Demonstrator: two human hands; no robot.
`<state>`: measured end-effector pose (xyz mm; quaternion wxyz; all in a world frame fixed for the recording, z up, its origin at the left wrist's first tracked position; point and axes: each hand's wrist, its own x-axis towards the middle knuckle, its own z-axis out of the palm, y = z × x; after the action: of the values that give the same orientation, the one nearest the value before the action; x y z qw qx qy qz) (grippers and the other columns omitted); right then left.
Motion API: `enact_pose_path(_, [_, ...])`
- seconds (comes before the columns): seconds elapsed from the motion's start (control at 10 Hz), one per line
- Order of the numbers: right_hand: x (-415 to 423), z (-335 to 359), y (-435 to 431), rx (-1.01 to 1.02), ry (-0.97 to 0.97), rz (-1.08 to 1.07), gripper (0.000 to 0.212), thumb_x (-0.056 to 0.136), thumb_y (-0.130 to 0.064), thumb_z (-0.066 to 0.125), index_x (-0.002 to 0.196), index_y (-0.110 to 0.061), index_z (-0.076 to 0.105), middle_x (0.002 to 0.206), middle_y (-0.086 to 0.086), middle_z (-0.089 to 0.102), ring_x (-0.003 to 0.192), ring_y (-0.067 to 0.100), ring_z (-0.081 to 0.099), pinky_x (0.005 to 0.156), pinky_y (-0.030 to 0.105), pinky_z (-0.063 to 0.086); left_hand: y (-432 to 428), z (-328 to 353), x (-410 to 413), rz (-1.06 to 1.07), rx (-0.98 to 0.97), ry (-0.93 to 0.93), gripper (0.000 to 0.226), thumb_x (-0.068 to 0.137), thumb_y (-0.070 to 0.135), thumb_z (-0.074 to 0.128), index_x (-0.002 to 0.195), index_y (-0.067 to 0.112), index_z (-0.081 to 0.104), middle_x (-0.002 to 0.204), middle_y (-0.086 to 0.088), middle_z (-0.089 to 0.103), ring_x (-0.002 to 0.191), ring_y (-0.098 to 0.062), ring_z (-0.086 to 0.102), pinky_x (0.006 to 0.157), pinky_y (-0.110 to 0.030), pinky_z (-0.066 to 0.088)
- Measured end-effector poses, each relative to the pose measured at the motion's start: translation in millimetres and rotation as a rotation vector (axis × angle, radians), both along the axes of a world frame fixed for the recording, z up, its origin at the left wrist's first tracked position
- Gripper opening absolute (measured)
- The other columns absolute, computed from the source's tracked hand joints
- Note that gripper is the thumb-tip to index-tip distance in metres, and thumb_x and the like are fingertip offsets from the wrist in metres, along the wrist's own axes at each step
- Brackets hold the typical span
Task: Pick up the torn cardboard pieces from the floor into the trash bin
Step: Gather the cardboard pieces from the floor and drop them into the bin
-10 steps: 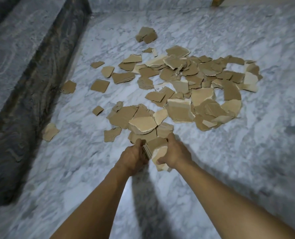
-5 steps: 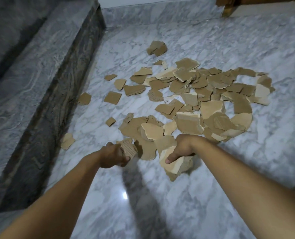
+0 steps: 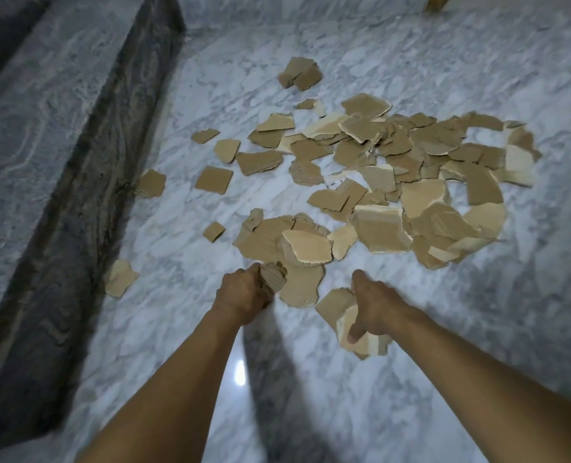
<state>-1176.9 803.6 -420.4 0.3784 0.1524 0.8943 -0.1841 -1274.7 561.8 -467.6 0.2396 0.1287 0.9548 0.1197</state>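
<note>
Gathering stage, early. Left hand (image 3: pixel 244 294) clenches 1 ribbed brown cardboard scrap (image 3: pixel 272 279) at the near edge of the heap of torn tan cardboard pieces (image 3: pixel 394 182); right hand (image 3: pixel 374 305) grips several pale cardboard pieces (image 3: pixel 344 315) just nearer. Heap mostly remains on white marble floor (image 3: pixel 478 329). Bin unseen. No writing legible.

No readable text, labels, brands, numbers or signs anywhere: none on the torn cardboard pieces (image 3: pixel 374 182), none on the marble floor (image 3: pixel 478 329), none on the dark stone step (image 3: pixel 77 182)
</note>
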Motion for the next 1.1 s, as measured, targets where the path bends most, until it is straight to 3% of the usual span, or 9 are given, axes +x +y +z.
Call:
enact_pose_path(0.1, [4.7, 5.7, -0.7, 0.006, -0.090, -0.022, 0.082, 0.066, -0.034, 0.094, 0.127, -0.010, 0.045, 0.127, 0.010, 0.058, 0.117, 0.030, 0.059, 0.077, 0.032, 0.048, 5.7, 9.4, 5.4, 0.011, 0.023, -0.034, 0.044, 0.084, 0.024, 0.063, 0.124, 0.014, 0.049, 0.108, -0.017, 0.063, 0.103, -0.038, 0.059, 0.079, -0.036, 0.043])
enact_pose_path(0.2, [5.1, 16.2, 3.1, -0.033, -0.173, -0.025, 0.077, 0.063, -0.042, 0.093, 0.121, -0.009, 0.055, 0.120, 0.007, 0.064, 0.109, 0.026, 0.063, 0.089, 0.036, 0.055, 7.6, 20.9, 13.3, 0.065, 0.060, -0.054, 0.034, 0.088, 0.023, 0.060, 0.119, 0.014, 0.052, 0.109, -0.017, 0.056, 0.103, -0.036, 0.055, 0.075, -0.031, 0.036])
enact_pose_path(0.3, [-7.1, 30.7, 0.8, -0.117, -0.103, -0.059, 0.072, 0.058, -0.045, 0.095, 0.111, -0.009, 0.061, 0.108, 0.005, 0.068, 0.098, 0.022, 0.066, 0.089, 0.039, 0.057, 0.6, 29.8, 19.5, 0.136, 0.170, -0.149, 0.023, 0.085, 0.026, 0.061, 0.107, 0.021, 0.060, 0.109, -0.019, 0.063, 0.105, -0.037, 0.059, 0.079, -0.031, 0.045])
enact_pose_path(0.5, [-41.5, 37.6, -35.9, -0.149, 0.049, -0.062, 0.078, 0.061, -0.044, 0.094, 0.122, -0.009, 0.061, 0.110, 0.002, 0.065, 0.099, 0.022, 0.062, 0.076, 0.032, 0.054, -38.5, 34.7, 20.0, 0.271, 0.176, -0.284, 0.049, 0.077, 0.016, 0.079, 0.122, 0.013, 0.059, 0.113, -0.007, 0.066, 0.109, -0.026, 0.064, 0.078, -0.023, 0.044])
enact_pose_path(0.6, [-49.4, 26.9, -64.1, -0.057, 0.171, 0.089, 0.076, 0.061, -0.050, 0.091, 0.121, -0.013, 0.065, 0.119, 0.004, 0.059, 0.109, 0.027, 0.060, 0.089, 0.037, 0.053, -72.7, 47.3, 10.8, 0.214, 0.080, -0.319, 0.017, 0.081, 0.022, 0.076, 0.094, 0.017, 0.065, 0.090, -0.005, 0.065, 0.095, -0.025, 0.068, 0.070, -0.023, 0.042])
enact_pose_path(0.7, [-60.8, 25.0, -93.3, 0.007, 0.245, 0.242, 0.071, 0.069, -0.050, 0.086, 0.125, -0.015, 0.060, 0.130, 0.005, 0.049, 0.119, 0.030, 0.049, 0.093, 0.039, 0.048, -121.6, 54.9, -11.0, 0.258, 0.075, -0.303, 0.016, 0.080, 0.023, 0.077, 0.086, 0.011, 0.068, 0.092, -0.010, 0.072, 0.098, -0.027, 0.069, 0.066, -0.026, 0.043])
enact_pose_path(0.8, [-73.8, 18.6, -107.6, 0.082, 0.216, 0.291, 0.071, 0.070, -0.049, 0.085, 0.126, -0.015, 0.058, 0.132, 0.009, 0.047, 0.116, 0.032, 0.053, 0.092, 0.038, 0.049, -166.5, 63.6, -37.7, 0.313, 0.021, -0.223, 0.042, 0.089, 0.024, 0.069, 0.126, 0.006, 0.062, 0.128, -0.009, 0.062, 0.128, -0.033, 0.052, 0.096, -0.026, 0.043])
enact_pose_path(0.9, [-83.4, 10.8, -118.8, 0.164, 0.162, 0.316, 0.074, 0.070, -0.047, 0.086, 0.128, -0.015, 0.054, 0.133, 0.011, 0.040, 0.118, 0.034, 0.048, 0.095, 0.042, 0.050, -196.4, 62.7, -59.5, 0.321, -0.171, -0.073, 0.070, 0.074, 0.042, 0.080, 0.134, 0.013, 0.056, 0.148, -0.022, 0.036, 0.138, -0.044, 0.032, 0.112, -0.048, 0.030])
enact_pose_path(1.1, [-98.4, -4.6, -128.1, 0.301, 0.088, 0.370, 0.084, 0.071, -0.055, 0.082, 0.135, -0.015, 0.045, 0.139, 0.014, 0.025, 0.121, 0.039, 0.038, 0.099, 0.047, 0.047, -213.7, 17.0, -75.7, 0.323, -0.185, -0.141, 0.065, 0.081, 0.050, 0.068, 0.142, 0.042, 0.047, 0.161, -0.019, 0.006, 0.146, -0.045, 0.011, 0.118, -0.050, 0.016])
